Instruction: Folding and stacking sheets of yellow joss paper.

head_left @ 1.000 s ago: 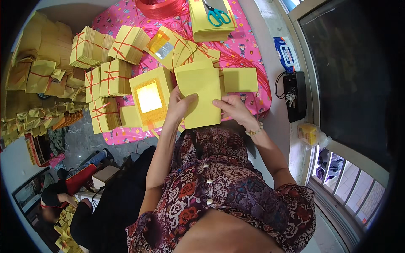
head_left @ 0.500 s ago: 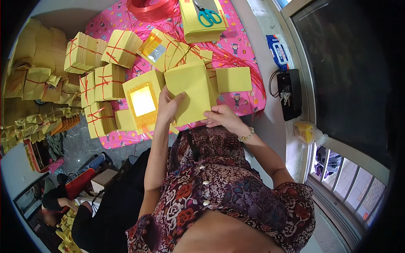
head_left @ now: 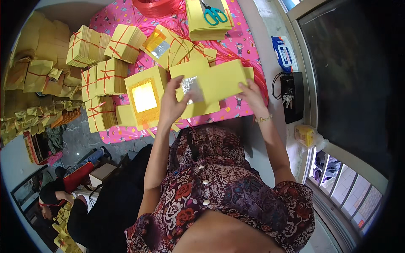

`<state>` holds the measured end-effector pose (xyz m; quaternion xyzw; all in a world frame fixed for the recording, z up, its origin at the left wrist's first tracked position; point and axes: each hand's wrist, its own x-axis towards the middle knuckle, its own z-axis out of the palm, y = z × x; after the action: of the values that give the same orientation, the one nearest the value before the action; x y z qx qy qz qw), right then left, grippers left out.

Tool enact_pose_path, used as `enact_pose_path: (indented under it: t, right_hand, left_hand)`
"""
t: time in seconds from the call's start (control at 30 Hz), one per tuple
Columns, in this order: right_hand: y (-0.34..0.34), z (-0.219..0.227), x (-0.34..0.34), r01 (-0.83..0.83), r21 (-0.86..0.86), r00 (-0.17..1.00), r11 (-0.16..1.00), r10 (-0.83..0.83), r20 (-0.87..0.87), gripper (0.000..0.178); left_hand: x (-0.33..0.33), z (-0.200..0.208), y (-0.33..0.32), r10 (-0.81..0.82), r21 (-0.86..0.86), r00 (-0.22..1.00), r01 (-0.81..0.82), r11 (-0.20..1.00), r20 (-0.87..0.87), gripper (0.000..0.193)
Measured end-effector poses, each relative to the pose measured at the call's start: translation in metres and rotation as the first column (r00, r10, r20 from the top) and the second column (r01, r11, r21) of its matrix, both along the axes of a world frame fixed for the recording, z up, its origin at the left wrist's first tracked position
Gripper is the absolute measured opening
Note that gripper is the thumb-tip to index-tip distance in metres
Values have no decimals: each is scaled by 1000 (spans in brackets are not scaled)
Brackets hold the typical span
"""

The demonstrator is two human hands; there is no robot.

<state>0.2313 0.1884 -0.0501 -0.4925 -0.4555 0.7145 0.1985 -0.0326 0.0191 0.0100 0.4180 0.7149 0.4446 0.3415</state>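
Observation:
My right hand [head_left: 253, 96] pinches the right edge of a folded yellow paper sheet [head_left: 225, 80], lifted over the pink tablecloth. Below that sheet lies another yellow paper with a silver foil square [head_left: 190, 85], partly covered by it. My left hand [head_left: 174, 101] is open at this paper's left edge, thumb and fingers apart, the thumb close to the foil. Just left of it, a stack of yellow papers with a shiny gold-framed square [head_left: 144, 98] lies on the table. Whether my left fingers touch the paper, I cannot tell.
Yellow paper bundles tied with red string [head_left: 110, 76] line the table's left side. Teal scissors [head_left: 214, 16] rest on a paper stack [head_left: 206, 33] at the back, beside a red string coil [head_left: 156, 7]. Keys [head_left: 288, 99] lie on the right ledge. Another person [head_left: 63, 196] is at lower left.
My right hand has moved right and up, drawing the folded yellow sheet aside and uncovering the silver foil. My left hand has let go of the sheet and spread its fingers.

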Motion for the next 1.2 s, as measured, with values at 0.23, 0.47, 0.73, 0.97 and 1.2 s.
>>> enact_pose_path:
  t: [0.23,0.47,0.73,0.97,1.2]
  right_hand:
    - [29,-93,48,442,-104,894,891,-447,-27,22]
    - [34,-124,60,-55,517,783,854,-284,554,36]
    - [-25,-42,-43,-265,796,949,544,-1,316,25]
    - [-133,26,-154,-599,796,697,90,549,462,35]
    - [-144,1,-172,-699,685,511,-205,527,679,41]
  left_hand:
    - [-33,-14,-69,325,-14,936,-326,945,136,31]
    - [-46,-33,-117,478,7,878,-479,878,24,22]
    - [-48,-28,-156,309,24,894,-319,947,-325,25]
    - [-45,-40,-159,50,-71,869,-97,993,-493,39]
    - [-51,-62,-159,0,-56,825,-38,998,-565,36]
